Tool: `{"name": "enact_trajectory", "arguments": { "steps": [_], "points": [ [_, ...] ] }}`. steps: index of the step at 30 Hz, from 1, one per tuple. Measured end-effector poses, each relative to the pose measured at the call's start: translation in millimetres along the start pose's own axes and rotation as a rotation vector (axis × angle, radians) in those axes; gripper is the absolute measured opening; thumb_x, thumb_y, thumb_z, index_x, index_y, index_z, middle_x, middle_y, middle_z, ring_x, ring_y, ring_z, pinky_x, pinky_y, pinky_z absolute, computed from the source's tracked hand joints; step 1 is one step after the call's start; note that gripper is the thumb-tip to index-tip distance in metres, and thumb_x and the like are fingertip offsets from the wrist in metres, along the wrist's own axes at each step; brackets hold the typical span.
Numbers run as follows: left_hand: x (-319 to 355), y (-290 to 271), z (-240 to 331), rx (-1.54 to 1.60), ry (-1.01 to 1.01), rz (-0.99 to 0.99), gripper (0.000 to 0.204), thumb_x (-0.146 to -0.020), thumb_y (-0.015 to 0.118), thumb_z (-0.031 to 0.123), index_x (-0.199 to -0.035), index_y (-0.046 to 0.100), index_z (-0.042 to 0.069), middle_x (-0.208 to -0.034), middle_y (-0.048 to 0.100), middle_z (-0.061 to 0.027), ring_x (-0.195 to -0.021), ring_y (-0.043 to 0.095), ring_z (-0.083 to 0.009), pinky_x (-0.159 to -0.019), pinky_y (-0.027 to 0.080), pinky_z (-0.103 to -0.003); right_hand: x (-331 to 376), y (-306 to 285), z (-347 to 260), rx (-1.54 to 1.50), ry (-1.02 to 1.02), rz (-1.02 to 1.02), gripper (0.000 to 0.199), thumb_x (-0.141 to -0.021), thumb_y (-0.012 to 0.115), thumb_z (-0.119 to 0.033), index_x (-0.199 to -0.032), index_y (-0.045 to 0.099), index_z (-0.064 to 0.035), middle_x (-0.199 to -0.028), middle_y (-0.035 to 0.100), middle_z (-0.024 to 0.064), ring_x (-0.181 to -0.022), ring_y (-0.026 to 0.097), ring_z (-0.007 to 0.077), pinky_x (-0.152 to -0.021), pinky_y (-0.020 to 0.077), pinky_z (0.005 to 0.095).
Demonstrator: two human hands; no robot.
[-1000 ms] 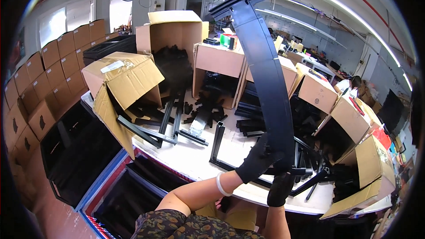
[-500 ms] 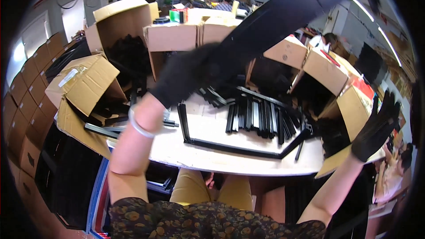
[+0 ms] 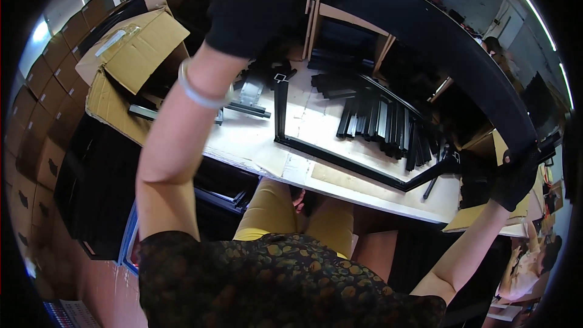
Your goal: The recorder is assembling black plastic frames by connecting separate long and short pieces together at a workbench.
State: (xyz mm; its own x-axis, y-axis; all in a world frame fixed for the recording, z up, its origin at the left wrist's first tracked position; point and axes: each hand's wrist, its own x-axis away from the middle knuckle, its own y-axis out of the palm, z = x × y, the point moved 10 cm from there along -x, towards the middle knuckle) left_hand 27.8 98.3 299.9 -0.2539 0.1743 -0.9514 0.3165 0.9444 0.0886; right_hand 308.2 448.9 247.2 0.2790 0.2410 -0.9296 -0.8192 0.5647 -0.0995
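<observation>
Raised high, a long flat black panel runs across the upper right, looking curved in this view. My left hand, in a black glove, holds its far end at the top edge, where the fingers are partly hidden. Around its near end my right hand, also gloved, is closed. On the white table below lies a three-sided black frame, its open side facing away from me. Behind it a row of short black bars lies fanned out.
Open cardboard boxes stand around the table, among them one at the left and a divided one at the back. Stacked cartons line the left wall. Another person sits at the lower right, beyond the table.
The panel has swung down on the right, and my right hand, earlier open and apart, has closed on its end. My left hand is higher in the picture; the view has tilted down.
</observation>
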Motion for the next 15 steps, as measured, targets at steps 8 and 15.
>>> {"name": "enact_trajectory", "arguments": {
  "steps": [8,15],
  "points": [
    [182,-14,-62,0.659,-1.358,-0.279,0.038,-0.097,0.053,0.018,-0.13,0.05,-0.001,-0.124,0.059,-0.0144,-0.112,0.061,-0.024,-0.096,0.05,-0.031,120,105,59,-1.255,1.333,-0.037,0.038,-0.097,0.054,-0.032,-0.117,0.058,-0.0009,-0.091,0.061,0.0066,-0.069,0.054,0.011,-0.052,0.0405,0.0202],
    [219,-23,-65,0.384,-1.382,-0.485,0.037,-0.096,0.055,0.019,-0.129,0.052,0.002,-0.114,0.064,-0.012,-0.107,0.063,-0.0218,-0.094,0.05,-0.032,137,122,25,-1.112,1.303,-0.207,0.033,-0.097,0.052,-0.038,-0.1,0.059,-0.0057,-0.07,0.054,0.0016,-0.054,0.049,0.0099,-0.045,0.0358,0.0209]
  ]
}}
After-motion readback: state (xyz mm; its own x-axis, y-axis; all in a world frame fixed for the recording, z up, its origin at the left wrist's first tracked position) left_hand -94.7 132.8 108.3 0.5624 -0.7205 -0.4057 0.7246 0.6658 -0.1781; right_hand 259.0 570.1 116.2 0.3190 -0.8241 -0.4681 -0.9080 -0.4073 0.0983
